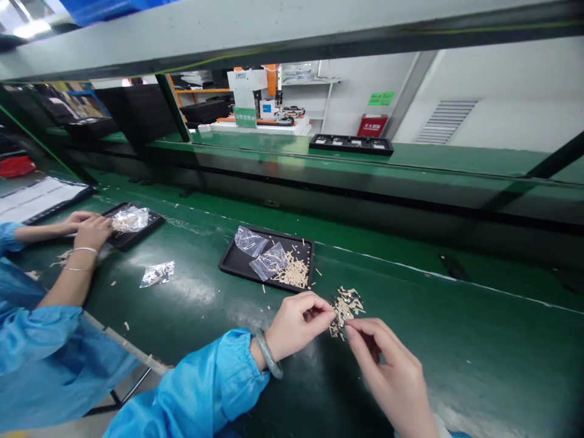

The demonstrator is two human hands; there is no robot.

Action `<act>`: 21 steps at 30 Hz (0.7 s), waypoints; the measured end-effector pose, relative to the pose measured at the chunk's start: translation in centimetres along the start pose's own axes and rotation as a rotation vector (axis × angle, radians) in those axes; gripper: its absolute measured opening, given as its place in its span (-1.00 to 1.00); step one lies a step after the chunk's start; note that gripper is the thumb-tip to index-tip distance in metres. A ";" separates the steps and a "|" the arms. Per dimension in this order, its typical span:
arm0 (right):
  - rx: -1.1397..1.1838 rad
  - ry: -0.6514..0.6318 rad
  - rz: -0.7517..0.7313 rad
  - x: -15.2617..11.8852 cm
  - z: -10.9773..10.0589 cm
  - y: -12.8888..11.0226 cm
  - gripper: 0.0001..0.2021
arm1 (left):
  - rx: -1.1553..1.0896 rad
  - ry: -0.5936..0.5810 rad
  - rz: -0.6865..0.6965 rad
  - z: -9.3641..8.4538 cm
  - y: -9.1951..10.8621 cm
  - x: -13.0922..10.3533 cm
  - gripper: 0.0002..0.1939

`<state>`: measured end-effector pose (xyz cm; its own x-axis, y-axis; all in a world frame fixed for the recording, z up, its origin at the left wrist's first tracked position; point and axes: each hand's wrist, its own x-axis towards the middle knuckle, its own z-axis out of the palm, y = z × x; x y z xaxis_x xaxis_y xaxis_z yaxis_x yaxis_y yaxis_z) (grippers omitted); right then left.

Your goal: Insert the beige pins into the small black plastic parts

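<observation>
My left hand (298, 322), with a bangle at the wrist, is closed in a pinch just left of a small pile of beige and dark pieces (349, 303). On the pile's near side my right hand (387, 365) pinches too, its fingertips close to the left ones. What either hand holds is too small to make out. Beyond my left hand lies a black tray (237, 261) with many small beige strips (292, 272) heaped at its right end. Two clear plastic bags (270, 261) rest in the same tray.
At the left, a co-worker's hands (93, 231) work over another black tray (143, 230) with a plastic bag in it. A small clear bag (157, 274) lies on the green table (191, 328). A shelf beam (292, 27) crosses overhead; a tray (351, 145) sits on the rear ledge.
</observation>
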<state>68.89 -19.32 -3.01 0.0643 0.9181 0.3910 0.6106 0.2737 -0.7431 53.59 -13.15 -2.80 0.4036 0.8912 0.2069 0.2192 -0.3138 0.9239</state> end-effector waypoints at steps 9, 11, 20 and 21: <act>-0.086 -0.024 -0.240 2.7 0.5 -0.7 -0.88 | 0.057 0.004 0.207 -2.0 0.1 0.2 -0.85; -0.128 -0.026 -0.284 3.3 0.8 -1.0 -0.89 | 0.135 0.015 0.334 -2.8 0.0 0.4 -0.83; -0.122 0.068 -0.185 5.6 3.8 -2.1 -0.87 | -0.030 0.210 0.150 -3.8 0.2 0.7 -0.85; -0.080 0.067 -0.118 6.0 3.9 -2.0 -0.86 | -0.125 0.221 0.080 -3.9 0.1 0.8 -0.85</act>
<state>64.95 -13.21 -1.31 0.0390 0.8591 0.5103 0.6780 0.3524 -0.6451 50.52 -11.21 -1.26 0.2084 0.9195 0.3334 0.0779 -0.3554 0.9315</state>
